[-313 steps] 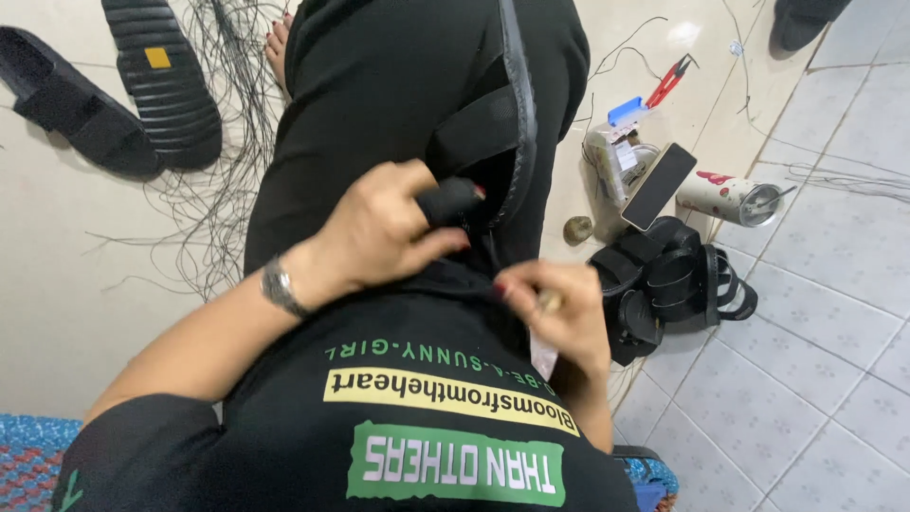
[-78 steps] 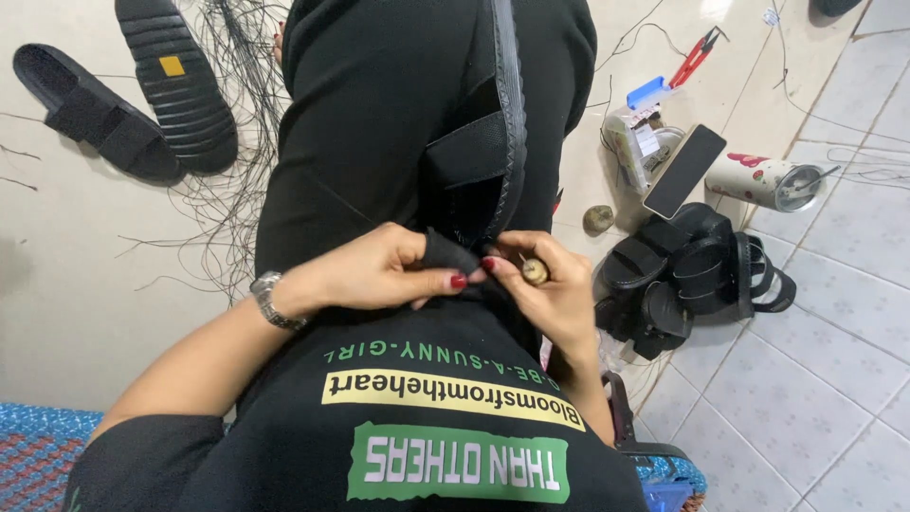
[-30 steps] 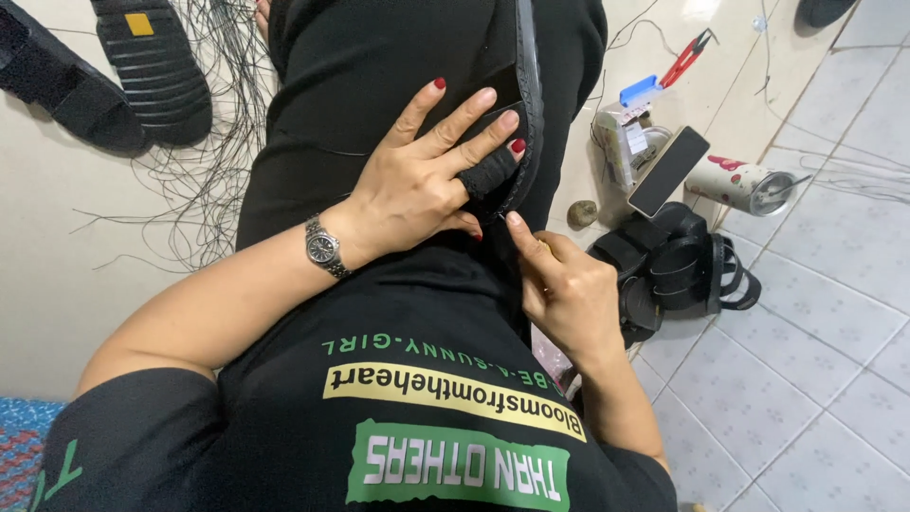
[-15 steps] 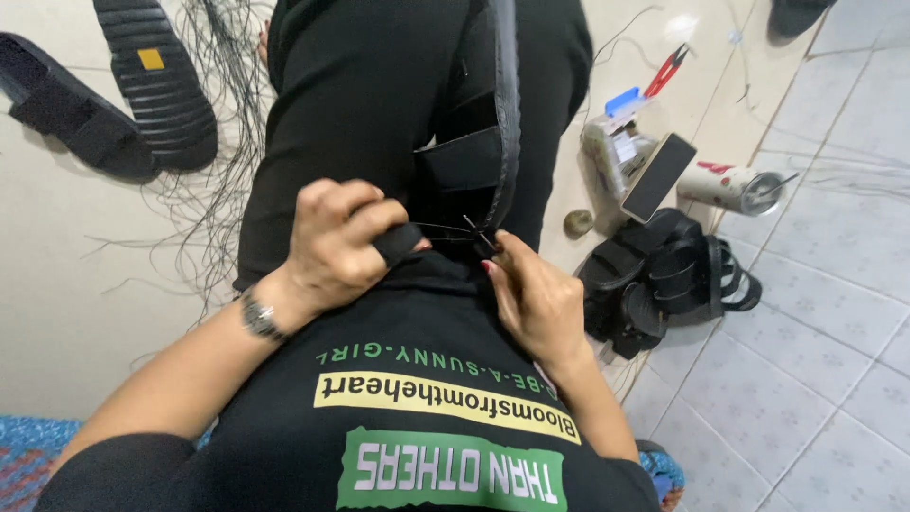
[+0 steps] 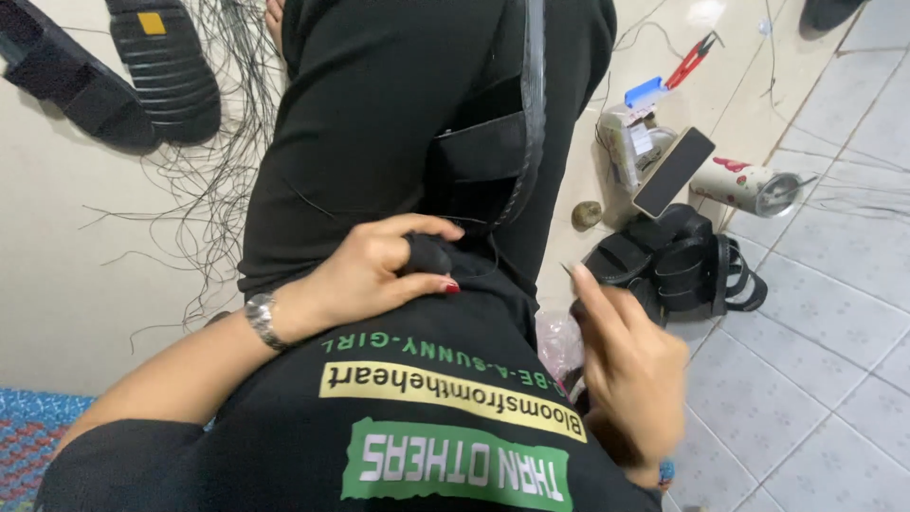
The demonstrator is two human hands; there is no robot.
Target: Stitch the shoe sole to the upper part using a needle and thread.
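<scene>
- The person sits on the floor [image 5: 815,379] with a black sandal upper [image 5: 483,161] lying across their lap, its strap end tucked under the left hand [image 5: 379,270].
- What could go wrong, to my eye: the strap end [image 5: 431,254] is only lightly trapped, so if the curled grip slackens it may slip back out of the loop it is being fed through.
- A fine black thread [image 5: 495,251] seems to run from the strap toward the right hand [image 5: 626,365]; a hard pull could snap it or snag it on the loose threads [image 5: 213,180] strewn on the floor beside the knee.
- Left hand: fingers [image 5: 427,228] curled over the strap end, thumb pressing in from below, closed on it rather than spread.
- Right hand: raised just off the lap and blurred; its fingers [image 5: 592,299] are half extended and close together. I cannot tell whether they pinch a needle or the thread.
- Nearby on the floor, well apart from both hands: a finished black sandal [image 5: 678,265], a dark phone [image 5: 673,173], red-handled pliers [image 5: 692,59], a white tumbler [image 5: 749,185], and two black soles [image 5: 114,66] over to the left.
</scene>
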